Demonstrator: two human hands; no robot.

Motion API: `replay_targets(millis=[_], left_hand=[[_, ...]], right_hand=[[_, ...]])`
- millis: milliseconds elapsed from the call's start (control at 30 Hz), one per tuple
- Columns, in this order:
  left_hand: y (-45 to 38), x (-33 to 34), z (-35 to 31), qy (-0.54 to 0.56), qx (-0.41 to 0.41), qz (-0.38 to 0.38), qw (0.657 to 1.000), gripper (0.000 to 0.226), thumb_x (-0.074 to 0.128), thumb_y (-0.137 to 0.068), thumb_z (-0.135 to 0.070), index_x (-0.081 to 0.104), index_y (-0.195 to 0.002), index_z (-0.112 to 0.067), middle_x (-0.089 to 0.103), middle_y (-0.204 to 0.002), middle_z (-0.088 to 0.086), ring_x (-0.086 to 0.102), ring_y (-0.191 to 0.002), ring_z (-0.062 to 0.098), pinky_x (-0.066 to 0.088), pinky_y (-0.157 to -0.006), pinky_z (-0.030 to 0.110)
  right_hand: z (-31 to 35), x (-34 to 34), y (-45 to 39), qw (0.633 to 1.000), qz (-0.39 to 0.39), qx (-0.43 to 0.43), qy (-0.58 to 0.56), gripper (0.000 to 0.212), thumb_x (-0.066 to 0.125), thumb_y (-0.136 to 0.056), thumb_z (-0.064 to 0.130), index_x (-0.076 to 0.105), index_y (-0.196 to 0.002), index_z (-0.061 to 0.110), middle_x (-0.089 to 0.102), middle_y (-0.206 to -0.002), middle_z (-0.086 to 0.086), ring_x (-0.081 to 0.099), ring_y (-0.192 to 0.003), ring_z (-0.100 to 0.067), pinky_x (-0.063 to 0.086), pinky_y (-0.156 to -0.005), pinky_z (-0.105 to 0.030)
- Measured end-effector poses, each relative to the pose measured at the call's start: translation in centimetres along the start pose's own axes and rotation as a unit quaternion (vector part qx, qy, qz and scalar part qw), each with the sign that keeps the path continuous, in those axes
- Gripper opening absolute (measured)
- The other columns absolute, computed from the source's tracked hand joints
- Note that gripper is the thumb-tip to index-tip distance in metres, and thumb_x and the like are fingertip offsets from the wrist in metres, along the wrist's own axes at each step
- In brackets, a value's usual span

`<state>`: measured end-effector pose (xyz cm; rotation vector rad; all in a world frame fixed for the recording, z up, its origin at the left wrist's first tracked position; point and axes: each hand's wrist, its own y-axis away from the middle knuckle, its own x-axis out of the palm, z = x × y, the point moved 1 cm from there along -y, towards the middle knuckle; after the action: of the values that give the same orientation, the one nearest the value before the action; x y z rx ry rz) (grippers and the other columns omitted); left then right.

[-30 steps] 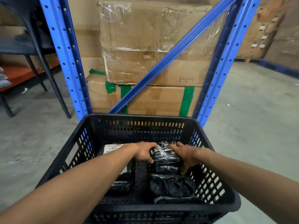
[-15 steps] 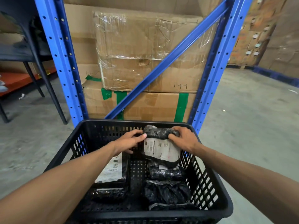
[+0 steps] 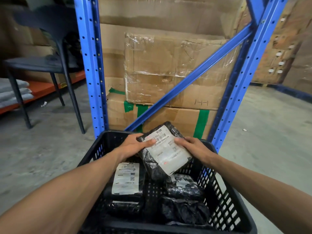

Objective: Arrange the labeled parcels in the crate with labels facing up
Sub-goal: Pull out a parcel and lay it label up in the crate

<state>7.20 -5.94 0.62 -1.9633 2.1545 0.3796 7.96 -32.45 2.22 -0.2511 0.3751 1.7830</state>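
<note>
label print on the black plastic-wrapped parcel [image 3: 166, 153]: too blurred to read | black perforated plastic crate [image 3: 224, 202]: near rim cut by bottom edge | crate floor under held parcel: hidden | both forearms: cut by frame edges

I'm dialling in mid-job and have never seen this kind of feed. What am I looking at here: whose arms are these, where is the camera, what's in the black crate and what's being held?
There is no machine: a person works with two bare hands, filmed by a camera worn on the head, looking forward and down. The left hand and right hand hold one black parcel between them above the black crate, its white label facing the camera. In the crate, a parcel on the left lies label up; more black parcels lie on the right, one showing part of a label. Beyond stand a blue rack and cardboard boxes.
</note>
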Motion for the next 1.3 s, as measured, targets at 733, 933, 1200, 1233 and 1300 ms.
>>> replay_targets(millis=[733, 933, 1200, 1233, 1300], left_hand=[[-0.2, -3.4, 9.8, -0.029, -0.312, -0.031, 0.949, 0.068, 0.037, -0.102, -0.052, 0.046, -0.147, -0.002, 0.049, -0.150, 0.017, 0.049, -0.135, 0.034, 0.037, -0.116, 0.042], [0.5, -3.2, 13.3, -0.002, -0.314, -0.070, 0.947, 0.075, 0.036, -0.101, -0.055, 0.028, -0.156, -0.006, 0.037, -0.158, 0.014, 0.040, -0.143, 0.032, 0.033, -0.118, 0.042], [0.4, -3.6, 13.2, -0.017, -0.302, -0.058, 0.951, 0.073, 0.038, -0.099, -0.056, 0.030, -0.155, -0.010, 0.040, -0.157, 0.012, 0.043, -0.141, 0.031, 0.034, -0.118, 0.045], [0.4, -3.7, 13.1, -0.021, -0.301, -0.055, 0.952, 0.072, 0.038, -0.099, -0.056, 0.030, -0.155, -0.011, 0.040, -0.156, 0.011, 0.043, -0.140, 0.031, 0.034, -0.117, 0.045], [0.3, -3.6, 13.1, -0.034, -0.299, -0.048, 0.952, 0.072, 0.038, -0.099, -0.056, 0.031, -0.155, -0.012, 0.040, -0.157, 0.011, 0.043, -0.141, 0.031, 0.034, -0.118, 0.045]], right_hand=[[-5.4, 15.9, -2.9, 0.968, 0.061, 0.234, -0.067, 0.067, 0.045, -0.101, 0.056, 0.058, -0.139, 0.003, 0.069, -0.135, -0.013, 0.067, -0.122, -0.033, 0.052, -0.106, -0.050], [-7.1, 16.8, -3.1, 0.954, 0.151, 0.241, -0.097, 0.084, 0.080, -0.080, 0.037, 0.044, -0.150, 0.008, 0.064, -0.140, -0.014, 0.061, -0.129, -0.035, 0.046, -0.112, -0.053], [-8.0, 17.7, -2.2, 0.954, 0.103, 0.250, -0.129, 0.061, 0.073, -0.086, 0.032, 0.040, -0.137, 0.023, 0.068, -0.126, -0.008, 0.066, -0.115, -0.033, 0.057, -0.091, -0.057], [-8.2, 17.7, -2.0, 0.955, 0.094, 0.249, -0.130, 0.058, 0.073, -0.086, 0.034, 0.039, -0.132, 0.025, 0.067, -0.124, -0.005, 0.066, -0.112, -0.030, 0.058, -0.088, -0.054], [-8.7, 17.8, -1.6, 0.957, 0.084, 0.242, -0.137, 0.052, 0.073, -0.086, 0.038, 0.038, -0.124, 0.029, 0.066, -0.120, 0.000, 0.065, -0.108, -0.025, 0.058, -0.083, -0.049]])
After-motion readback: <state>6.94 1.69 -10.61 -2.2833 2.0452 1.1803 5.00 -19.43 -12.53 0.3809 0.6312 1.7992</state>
